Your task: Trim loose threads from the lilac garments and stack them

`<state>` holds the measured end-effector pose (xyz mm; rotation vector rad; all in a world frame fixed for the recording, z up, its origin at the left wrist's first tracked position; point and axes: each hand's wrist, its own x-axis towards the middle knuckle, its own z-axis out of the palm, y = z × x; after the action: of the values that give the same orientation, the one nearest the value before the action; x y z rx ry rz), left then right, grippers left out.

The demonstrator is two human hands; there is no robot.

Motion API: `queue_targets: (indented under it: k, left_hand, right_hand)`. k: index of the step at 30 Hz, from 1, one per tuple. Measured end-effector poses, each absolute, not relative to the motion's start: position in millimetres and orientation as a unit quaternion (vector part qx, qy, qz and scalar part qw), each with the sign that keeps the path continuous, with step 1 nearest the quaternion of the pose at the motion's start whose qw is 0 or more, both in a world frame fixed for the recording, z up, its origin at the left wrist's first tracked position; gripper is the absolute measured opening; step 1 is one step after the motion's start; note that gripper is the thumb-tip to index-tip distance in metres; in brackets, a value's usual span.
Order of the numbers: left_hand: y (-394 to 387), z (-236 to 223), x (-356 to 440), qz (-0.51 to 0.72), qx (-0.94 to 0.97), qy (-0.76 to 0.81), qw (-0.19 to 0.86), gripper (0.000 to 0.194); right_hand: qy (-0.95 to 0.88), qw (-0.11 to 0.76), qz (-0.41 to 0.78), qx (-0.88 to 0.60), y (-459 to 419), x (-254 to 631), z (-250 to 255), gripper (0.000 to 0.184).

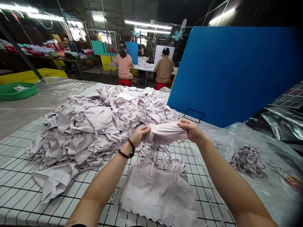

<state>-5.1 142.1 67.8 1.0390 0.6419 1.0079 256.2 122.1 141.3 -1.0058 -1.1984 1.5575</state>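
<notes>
Stretched between my two hands is a pale lilac-grey garment point(167, 132), folded over and raised above the table. My left hand point(140, 134) pinches its left end, and a dark bracelet circles that wrist. At the other end my right hand point(190, 129) grips the upper corner between thumb and fingers. Below lies a flat stack of camisole tops point(161, 192) in the same fabric, with thin straps and a wavy hem towards me. To the left rises a large loose heap of similar garments point(90, 126).
The table has a black-on-white grid cover point(16, 195). A blue panel point(227, 75) stands at the back right, by a black wire stand point(194, 115). Clear plastic point(220, 142) and a bundle of straps point(249, 160) lie right. A green basin point(17, 91) sits far left. Several people work behind.
</notes>
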Motion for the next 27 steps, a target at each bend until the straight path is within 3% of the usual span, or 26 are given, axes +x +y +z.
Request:
queue_targets:
  k: [4,10,18,21,23,27]
  left_hand:
    - [159.3,87.4,-28.9,0.425,0.462,0.276,0.728,0.033]
    - [161.5,102.0,-37.7,0.390,0.472,0.273,0.742,0.024]
    - [159.5,88.9,-24.7,0.473,0.394,0.261,0.744,0.012]
    - [160.3,80.6,-19.3,0.440,0.342,0.275,0.784,0.018]
    - [159.7,76.0,-16.4,0.401,0.305,0.288,0.814,0.022]
    - [158.1,69.9,-11.6,0.374,0.275,0.296,0.835,0.027]
  right_hand:
    - [-0.469,0.406,0.670,-0.408,130.1,261.0,139.0,0.022]
    - [-0.465,0.433,0.674,-0.377,136.0,262.9,137.9,0.022]
    - [-0.507,0.372,0.675,-0.385,133.2,260.4,131.0,0.039]
    - [-0.514,0.357,0.680,-0.381,136.1,256.7,124.7,0.043]
    - [-0.532,0.366,0.640,-0.417,139.5,251.6,117.8,0.041]
    - [-0.607,0.370,0.449,-0.542,137.2,232.4,102.9,0.043]
